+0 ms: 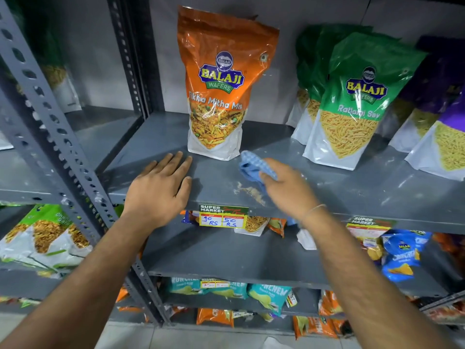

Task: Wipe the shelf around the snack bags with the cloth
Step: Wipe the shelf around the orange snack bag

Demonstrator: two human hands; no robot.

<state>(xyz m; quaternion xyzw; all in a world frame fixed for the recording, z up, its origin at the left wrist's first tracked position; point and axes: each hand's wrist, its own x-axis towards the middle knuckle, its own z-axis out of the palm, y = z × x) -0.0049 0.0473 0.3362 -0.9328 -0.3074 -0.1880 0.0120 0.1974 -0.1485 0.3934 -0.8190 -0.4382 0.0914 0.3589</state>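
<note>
A grey metal shelf [327, 180] holds an upright orange snack bag [221, 91] at the middle back and green snack bags [352, 102] to the right. My right hand [289, 190] grips a blue checked cloth [251, 165] pressed on the shelf, just in front and right of the orange bag. A patch of pale crumbs [251, 192] lies at the shelf's front edge, beside that hand. My left hand [161, 187] rests flat on the shelf, fingers spread, left of the orange bag and apart from it.
Purple snack bags [442, 122] stand at the far right. A perforated grey upright [50, 127] rises at the left. A yellow price tag [222, 217] hangs on the shelf's front lip. Lower shelves hold several more snack packs [400, 255].
</note>
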